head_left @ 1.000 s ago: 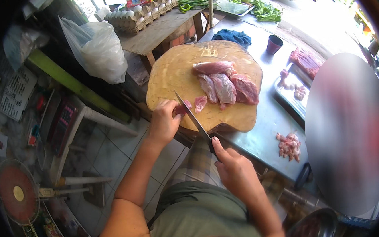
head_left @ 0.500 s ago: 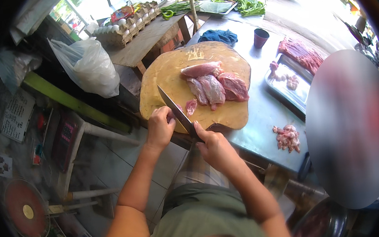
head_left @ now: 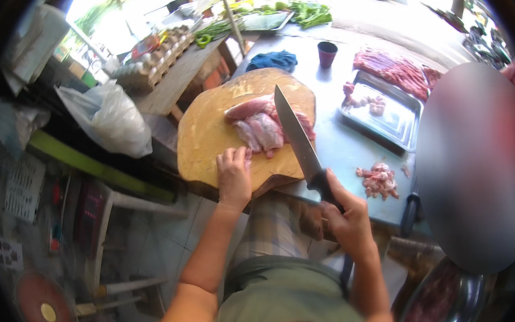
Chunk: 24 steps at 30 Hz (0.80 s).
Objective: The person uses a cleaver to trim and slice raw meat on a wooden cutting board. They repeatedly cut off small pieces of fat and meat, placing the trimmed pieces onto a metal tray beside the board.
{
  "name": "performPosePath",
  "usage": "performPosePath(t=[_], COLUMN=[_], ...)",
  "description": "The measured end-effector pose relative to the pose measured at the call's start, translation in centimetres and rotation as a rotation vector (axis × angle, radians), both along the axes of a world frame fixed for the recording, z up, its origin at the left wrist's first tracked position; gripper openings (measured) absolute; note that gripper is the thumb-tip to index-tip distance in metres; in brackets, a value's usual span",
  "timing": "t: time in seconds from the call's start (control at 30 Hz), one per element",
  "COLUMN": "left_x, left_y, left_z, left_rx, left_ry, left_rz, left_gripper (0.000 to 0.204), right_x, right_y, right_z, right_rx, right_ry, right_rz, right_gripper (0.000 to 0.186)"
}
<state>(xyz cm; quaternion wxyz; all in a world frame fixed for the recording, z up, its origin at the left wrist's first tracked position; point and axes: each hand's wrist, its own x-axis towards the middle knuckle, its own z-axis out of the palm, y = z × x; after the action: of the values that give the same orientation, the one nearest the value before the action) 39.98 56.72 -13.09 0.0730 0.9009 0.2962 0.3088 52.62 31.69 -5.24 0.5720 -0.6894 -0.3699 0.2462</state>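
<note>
At the near side of the desk point(head_left: 343, 157), a smooth metal-topped surface, the right hand point(head_left: 347, 214) has its grip wrapped around the black handle of the knife point(head_left: 294, 131). The blade is broad, flat metal, tapering to a point. Its long axis runs away from the hand, tip far and inclined slightly left, across the view of the meat point(head_left: 261, 130); contact between the two cannot be determined. The steel appears dull grey.

To the right lie scraps point(head_left: 378, 182), lumpy and pale pink, in a loose heap. The left hand point(head_left: 234, 172) is over the near part of the board point(head_left: 199, 144), its grip narrow, fingers curled beside a small piece point(head_left: 248, 154); whether this is pinched cannot be told.

The board is thick yellowish wood, irregularly rounded. On it the meat sits in moist, bulky pieces, pink to red, pressed together. Beyond, right, stand a shiny rectangular tray point(head_left: 411, 126) and a fibrous red slab point(head_left: 391, 73). Farther off are a crumpled blue cloth point(head_left: 271, 61), an upright dark cup point(head_left: 326, 54) and leafy greens point(head_left: 312, 12).
</note>
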Motion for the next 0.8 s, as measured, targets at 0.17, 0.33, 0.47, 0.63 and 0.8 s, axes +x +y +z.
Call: performPosePath(t=[0.17,0.33,0.47,0.63,0.8], left_x=[0.3,2.1,8.5,14.7,15.1], left_y=[1.7,2.0,-1.6,-8.1,-9.6], left_z=[-0.6,5.7,12.0,14.7,12.0], left_rx=[-0.219,-0.932,-0.602,-1.202,-1.456], left_ry=[0.005,-0.818,-1.119,-1.169,-1.02], left_rz=[-0.015,-0.034,-0.448,-0.853,-0.755], left_gripper=[0.013,0.007,0.011,0.011,0.016], right_x=[1.6,3.0,3.7,3.2,3.3], right_y=[-5.2,-10.9,-13.6,-14.8,-15.3], right_z=[-1.9,-3.4,-2.7,-0.9,-1.2], right_rx=[-0.038,-0.011,-0.047,-0.019,-0.026], right_ry=[-0.009,0.067,0.149,0.127,0.174], right_rz=[-0.234,-0.492,-0.667,-0.706,-0.694], right_gripper=[0.061,0.062,0.062,0.065,0.065])
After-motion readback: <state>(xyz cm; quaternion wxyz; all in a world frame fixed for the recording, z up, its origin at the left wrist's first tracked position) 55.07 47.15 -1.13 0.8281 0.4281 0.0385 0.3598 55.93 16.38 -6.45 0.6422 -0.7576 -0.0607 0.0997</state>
